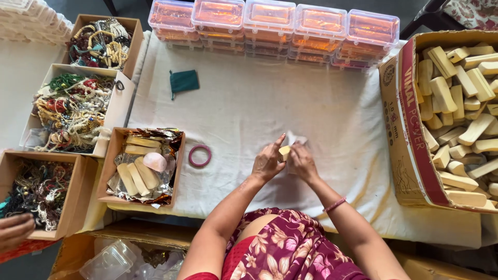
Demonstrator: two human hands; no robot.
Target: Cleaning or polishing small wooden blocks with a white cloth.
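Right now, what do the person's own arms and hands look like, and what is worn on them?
Both forearms are bare, with no sleeves reaching them. The left hand wears nothing visible. The right hand has a thin pink bangle at its wrist. A maroon garment with a pink floral print covers the torso.

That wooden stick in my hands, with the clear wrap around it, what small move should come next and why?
Probably slide the wooden stick further into the clear pouch. The left hand pinches the stick's end, the right hand holds the pouch against it, and part of the stick looks uncovered, though the overlap is hard to make out.
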